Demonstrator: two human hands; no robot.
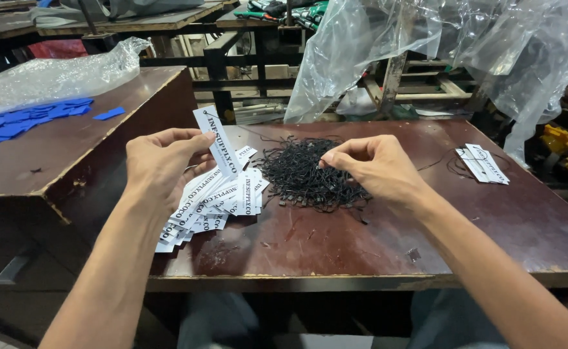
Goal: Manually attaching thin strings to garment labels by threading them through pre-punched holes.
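A: Head view, entry one. What is the left hand doing?

B: It is holding up one white paper tag, long and narrow with dark print. The grip is pinching the tag between thumb and fingertips, and the tag is tilting up and away from the hand, its top end showing a small punched hole.

A: And the right hand?

B: It is resting on the right edge of a heap of black strings. Thumb and forefinger are pressing together on a strand at the top of the heap; the other fingers are curling under.

A: Where are these things lying?

B: The heap is sitting near the middle of the dark red-brown bench. Just left of it, a fanned pile of white tags is spreading toward the bench's left front edge, directly under the left hand. The raised tag is hovering above that pile.

A: Anything else on that surface?

B: A small stack of tags, with thin black strings trailing from it, is lying well apart at the far right.

A: Surroundings?

B: A second bench on the left is carrying blue cloth pieces and a bubble wrap sheet. Clear plastic sheeting is hanging behind.
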